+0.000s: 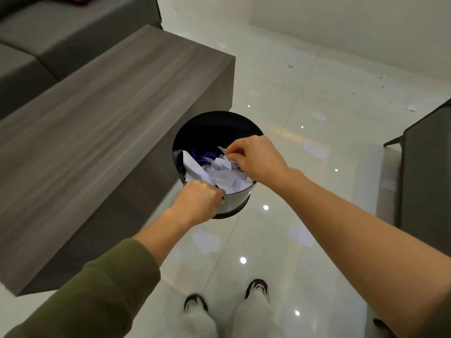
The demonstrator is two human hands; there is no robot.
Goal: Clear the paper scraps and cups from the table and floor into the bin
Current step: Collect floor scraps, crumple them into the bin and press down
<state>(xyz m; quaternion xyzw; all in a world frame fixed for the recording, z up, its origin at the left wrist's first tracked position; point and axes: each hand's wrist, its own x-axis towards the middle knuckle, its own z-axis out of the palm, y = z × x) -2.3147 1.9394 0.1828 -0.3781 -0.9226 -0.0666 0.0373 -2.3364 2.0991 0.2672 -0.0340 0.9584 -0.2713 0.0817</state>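
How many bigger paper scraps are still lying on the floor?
5: one near the left shoe, one under the right forearm, two right of the bin, one by the dark chair. Tiny flecks farther back; furniture may hide more.

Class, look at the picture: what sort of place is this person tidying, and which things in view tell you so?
Probably a living room or lounge: a grey sofa, a low wood-grain coffee table before it, and a glossy tiled floor.

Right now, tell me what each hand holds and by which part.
Left hand grips the bin by its near rim. Right hand pinches white paper scraps over the bin, by their upper edge.
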